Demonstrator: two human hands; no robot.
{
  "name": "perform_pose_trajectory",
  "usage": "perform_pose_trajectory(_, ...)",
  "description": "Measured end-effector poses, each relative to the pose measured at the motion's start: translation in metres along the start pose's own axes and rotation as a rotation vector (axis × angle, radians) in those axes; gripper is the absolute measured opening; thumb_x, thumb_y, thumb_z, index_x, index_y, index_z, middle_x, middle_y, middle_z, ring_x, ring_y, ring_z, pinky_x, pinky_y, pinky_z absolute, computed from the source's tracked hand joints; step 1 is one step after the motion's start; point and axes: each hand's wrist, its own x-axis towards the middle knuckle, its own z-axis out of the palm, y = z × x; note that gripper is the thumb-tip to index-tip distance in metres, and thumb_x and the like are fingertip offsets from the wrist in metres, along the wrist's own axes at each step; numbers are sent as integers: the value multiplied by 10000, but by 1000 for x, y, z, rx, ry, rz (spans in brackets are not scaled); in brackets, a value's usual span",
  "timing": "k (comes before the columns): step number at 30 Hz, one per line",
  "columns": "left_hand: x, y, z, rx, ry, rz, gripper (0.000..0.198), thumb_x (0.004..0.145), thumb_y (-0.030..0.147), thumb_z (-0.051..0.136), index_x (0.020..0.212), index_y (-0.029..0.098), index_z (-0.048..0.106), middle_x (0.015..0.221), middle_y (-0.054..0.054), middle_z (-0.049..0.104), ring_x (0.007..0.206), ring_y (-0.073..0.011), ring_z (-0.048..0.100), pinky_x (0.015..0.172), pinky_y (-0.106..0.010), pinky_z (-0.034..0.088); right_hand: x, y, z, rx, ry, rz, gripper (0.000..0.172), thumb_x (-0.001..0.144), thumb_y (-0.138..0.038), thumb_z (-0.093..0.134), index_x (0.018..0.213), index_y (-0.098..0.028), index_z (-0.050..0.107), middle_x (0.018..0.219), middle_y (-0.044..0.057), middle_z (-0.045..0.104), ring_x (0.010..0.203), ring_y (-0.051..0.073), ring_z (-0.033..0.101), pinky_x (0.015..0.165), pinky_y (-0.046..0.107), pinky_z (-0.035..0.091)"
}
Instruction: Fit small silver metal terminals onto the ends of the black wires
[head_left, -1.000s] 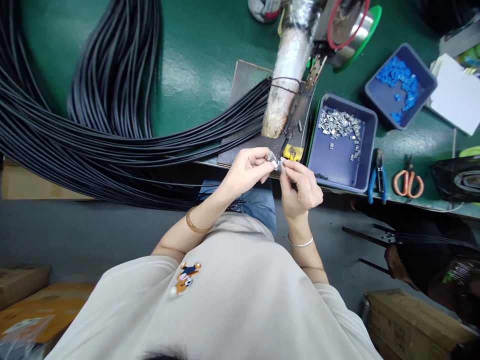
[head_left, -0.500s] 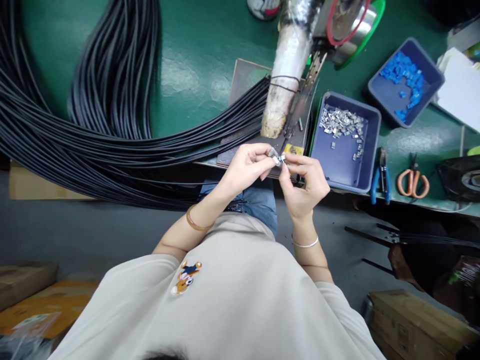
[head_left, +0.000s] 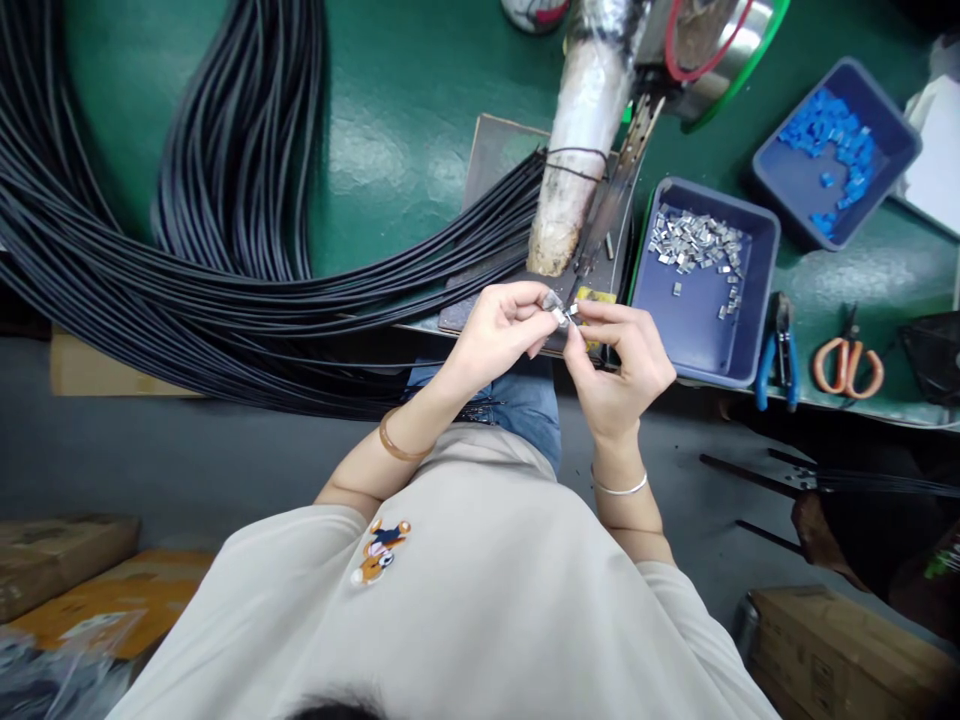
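My left hand (head_left: 499,330) is closed in a pinch on a small silvery metal connector shell (head_left: 559,316) at the table's front edge. Thumb and forefinger of my right hand (head_left: 622,365) are pinched at a second tiny metal piece (head_left: 574,310), right beside the first. How the two pieces meet is too small to make out. Just behind the fingers lies a yellow pad (head_left: 598,297), partly covered by my right hand. A tray (head_left: 675,345) with many loose metal shells (head_left: 694,240) stands to the right of that hand.
Thick bundles of black cables (head_left: 232,290) sweep across the left side. Above my hands hangs a wrapped pipe (head_left: 581,130) beside a perforated metal rod (head_left: 641,130). Rightward are a tray of blue parts (head_left: 889,190), blue-handled pliers (head_left: 780,350) and orange-handled scissors (head_left: 847,365).
The whole view has shifted slightly, so the table's things appear farther right. My hands stay close together, with only a small shift of the right fingers around the metal pieces.
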Motion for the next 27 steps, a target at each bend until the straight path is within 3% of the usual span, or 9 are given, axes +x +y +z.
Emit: perform_pose_trajectory(27, -1, -1, 1, 45, 23, 6, 149, 745, 128, 581, 606, 145, 530, 447, 58, 467, 410, -19, 383, 440, -158, 302, 0, 1, -2, -11, -38, -5, 109, 826, -136, 670, 798, -221, 609, 949, 5, 752, 884, 137, 718, 801, 285, 590)
